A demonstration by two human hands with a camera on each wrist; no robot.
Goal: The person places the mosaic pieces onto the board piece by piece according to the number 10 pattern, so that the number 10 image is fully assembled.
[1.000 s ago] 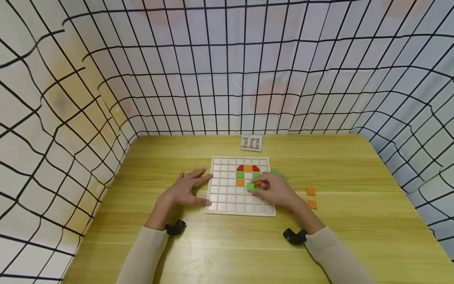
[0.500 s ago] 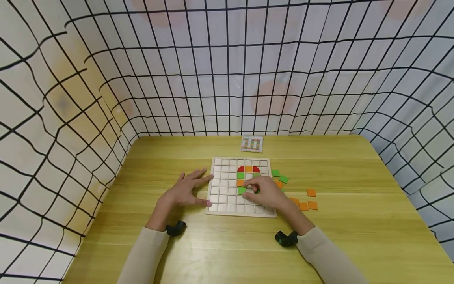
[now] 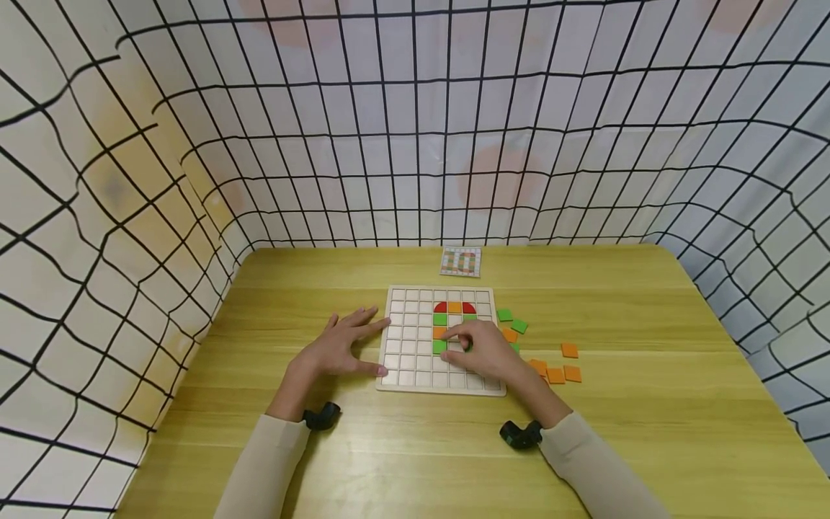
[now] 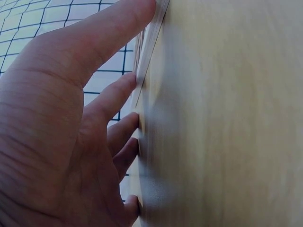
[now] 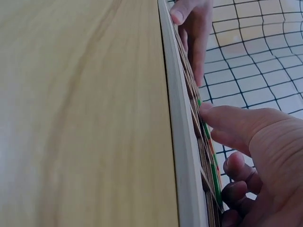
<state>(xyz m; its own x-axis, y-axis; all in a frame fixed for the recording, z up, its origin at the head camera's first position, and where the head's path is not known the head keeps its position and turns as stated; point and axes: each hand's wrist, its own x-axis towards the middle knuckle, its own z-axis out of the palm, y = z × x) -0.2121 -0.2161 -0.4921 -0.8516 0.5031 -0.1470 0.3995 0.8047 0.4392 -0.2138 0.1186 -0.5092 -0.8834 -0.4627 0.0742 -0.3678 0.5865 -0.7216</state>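
Observation:
A pale wooden grid board (image 3: pixel 406 357) lies flat on the table. My left hand (image 3: pixel 335 347) rests at its left side with fingers spread, thumb and index touching the edge; in the left wrist view these fingers (image 4: pixel 120 90) look fairly straight. Over the board's right half, my right hand (image 3: pixel 486 350) pinches a green tile (image 3: pixel 439 347) at its right corners, thumb and index finger on it. That tile sits in a cell below an orange tile (image 3: pixel 439 333). Further up are another green tile (image 3: pixel 440 318) and red quarter-round pieces (image 3: pixel 441 308). My right hand hides some cells.
Loose green tiles (image 3: pixel 519 326) and several orange tiles (image 3: pixel 555 375) lie on the table right of the board. Behind the board lies a small pattern card (image 3: pixel 461 262). Black-gridded white sheeting (image 3: pixel 428 158) encloses the table's back and sides.
My right hand has moved left and slightly down with the green tile, which now lies in the cell below the orange one. The left hand has stayed at the board's edge.

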